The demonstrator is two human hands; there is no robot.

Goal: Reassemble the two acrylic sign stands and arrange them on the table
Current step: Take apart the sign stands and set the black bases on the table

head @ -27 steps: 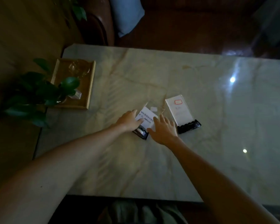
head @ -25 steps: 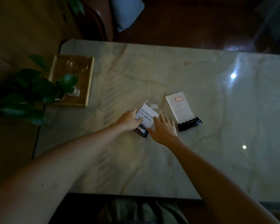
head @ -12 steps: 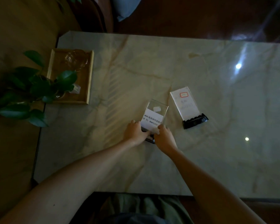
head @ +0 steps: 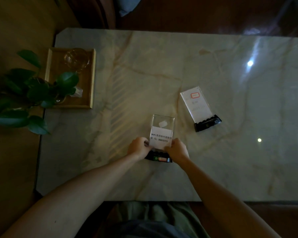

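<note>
A clear acrylic panel with a white WiFi card (head: 161,133) stands near the middle of the marble table (head: 127,74), its lower edge at a black base (head: 159,158). My left hand (head: 139,148) pinches the panel's lower left corner and my right hand (head: 176,150) pinches its lower right corner. Whether the panel sits fully in the base is hidden by my fingers. A second sign stand (head: 196,104), a clear panel with a white card and a red mark, stands in its own black base (head: 207,124) further right.
A wooden tray (head: 90,78) with a glass cup (head: 77,60) sits at the table's left end. A leafy green plant (head: 29,93) overhangs that tray. The table's near edge runs just in front of my lap.
The WiFi panel went from lying flat under my hands to standing upright over its black base. Both hands shifted down to its lower corners. The right sign stand stayed put.
</note>
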